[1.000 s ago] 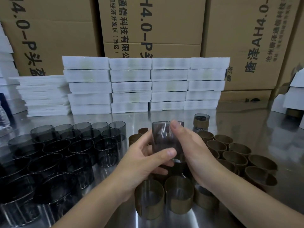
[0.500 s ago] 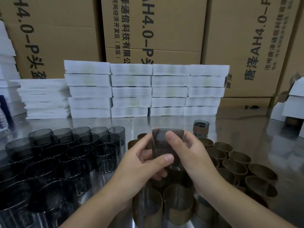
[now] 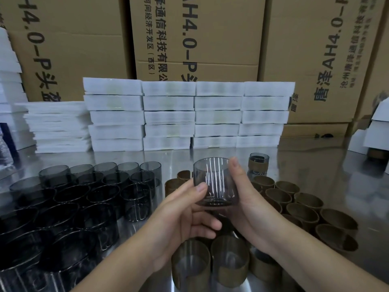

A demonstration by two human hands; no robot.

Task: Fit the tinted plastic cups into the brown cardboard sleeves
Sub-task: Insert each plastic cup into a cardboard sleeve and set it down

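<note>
Head view — both hands hold one cup [image 3: 214, 182] clear of the tabletop [image 3: 315, 165], dead centre. Left hand [image 3: 183, 220]: thumb pressed on the near wall, fingers curled under the base. Right hand [image 3: 250, 205]: fingers wrapped round the 3 o'clock wall, forefinger tip near the rim. Cup is upright, mouth up, with no sleeve visible on it. Something dark sits under the base inside the left fingers; cannot tell whether it is a sleeve.

Step, as I read it: cup picked, sleeving about to happen. Next move calls for an empty sleeve under the base, axes lined up, then a straight push down. A tilted cup would likely catch the cardboard edge. Judging by the piles, the task is barely begun.

Counts:
- bare cups [image 3: 84, 192], 9 o'clock of the hands: packed block, roughly two dozen showing. Near ones run off the frame, so no exact figure.
- sleeves [image 3: 301, 211], empty, 3 o'clock: about ten, plus two at 10 o'clock behind the left hand.
- sleeved cups [image 3: 229, 264], 6 o'clock: two plain, perhaps more under the right forearm. One more stands alone at 1 o'clock.
- white stacks [image 3: 168, 114], 12 o'clock: four stacks of five; a looser pile at 10 o'clock.
- cartons [image 3: 195, 39] behind: three fronts.
</note>
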